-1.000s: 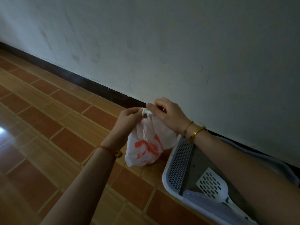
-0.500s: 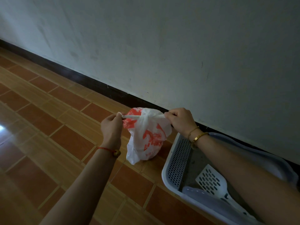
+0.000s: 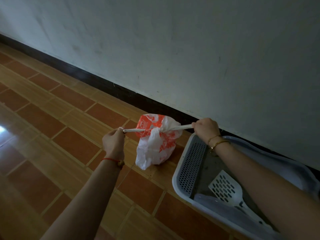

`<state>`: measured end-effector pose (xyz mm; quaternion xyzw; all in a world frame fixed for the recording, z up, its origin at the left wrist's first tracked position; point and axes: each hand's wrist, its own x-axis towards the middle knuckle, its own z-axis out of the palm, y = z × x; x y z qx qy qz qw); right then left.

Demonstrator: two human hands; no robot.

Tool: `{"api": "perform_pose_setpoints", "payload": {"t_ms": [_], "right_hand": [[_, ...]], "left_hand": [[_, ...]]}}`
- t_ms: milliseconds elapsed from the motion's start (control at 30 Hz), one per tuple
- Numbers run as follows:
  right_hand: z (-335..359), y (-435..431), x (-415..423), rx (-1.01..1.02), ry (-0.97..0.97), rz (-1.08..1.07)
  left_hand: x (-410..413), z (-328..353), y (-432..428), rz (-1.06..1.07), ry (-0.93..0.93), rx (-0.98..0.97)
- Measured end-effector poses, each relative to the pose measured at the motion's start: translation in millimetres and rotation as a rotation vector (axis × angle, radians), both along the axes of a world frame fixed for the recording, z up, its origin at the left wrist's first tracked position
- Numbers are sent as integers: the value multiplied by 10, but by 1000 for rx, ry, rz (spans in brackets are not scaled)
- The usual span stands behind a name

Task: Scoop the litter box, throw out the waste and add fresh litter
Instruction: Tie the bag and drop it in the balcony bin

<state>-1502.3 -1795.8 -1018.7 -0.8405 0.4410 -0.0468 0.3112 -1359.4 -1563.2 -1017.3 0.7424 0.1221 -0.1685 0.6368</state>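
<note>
The step in hand is closing the waste bag (image 3: 155, 148), at centre; the litter box (image 3: 176, 177) lies at 4 o'clock, the scoop (image 3: 225, 187) inside it. The left hand (image 3: 113, 142) and right hand (image 3: 206, 129) each have the grip clamped on a handle end, the knot (image 3: 160, 129) between them. Next, I judge, the bag goes to a bin.

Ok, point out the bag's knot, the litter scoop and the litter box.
bag's knot (image 3: 160, 130), head view, where the handles cross.
litter scoop (image 3: 223, 187), head view, slotted blade.
litter box (image 3: 175, 179), head view, white left rim.

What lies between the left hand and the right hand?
In the head view: the knotted plastic bag, whose twisted handles the left hand and right hand grip.
</note>
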Motion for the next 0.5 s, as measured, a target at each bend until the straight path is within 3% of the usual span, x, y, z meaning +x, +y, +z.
{"api": "perform_pose_setpoints", "payload": {"t_ms": [333,500], "right_hand": [[345,228,179,-368,-412,247],[409,400,299,-320,-500,425]], "left_hand": [[-46,361,-238,-326,-390,-125],[-63,451,-336,-443,-493,-121]]}}
